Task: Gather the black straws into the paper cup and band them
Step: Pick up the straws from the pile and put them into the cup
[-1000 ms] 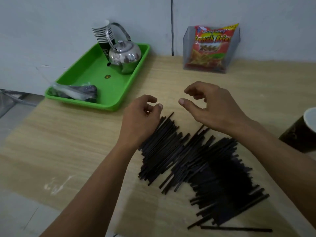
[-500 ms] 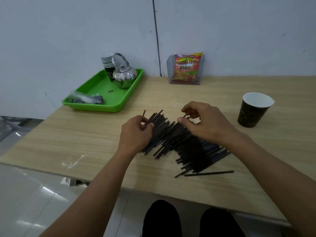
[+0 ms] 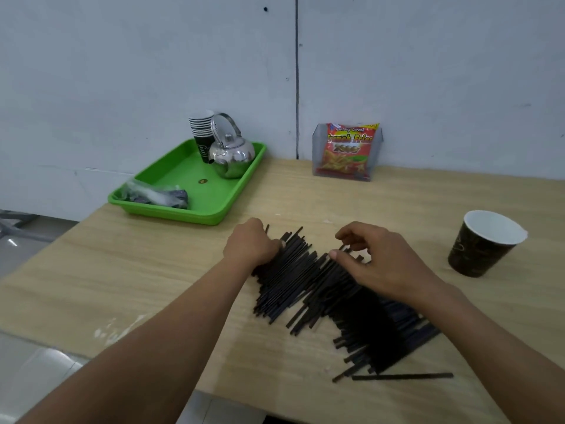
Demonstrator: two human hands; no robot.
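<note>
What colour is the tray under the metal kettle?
The tray is bright green; the head view shows it best.

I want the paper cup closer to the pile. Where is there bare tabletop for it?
Bare tabletop lies between the right hand and the paper cup, between the French fries packet and the black straws, and left of the left hand, this side of the green tray. The pile itself is crowded.
</note>
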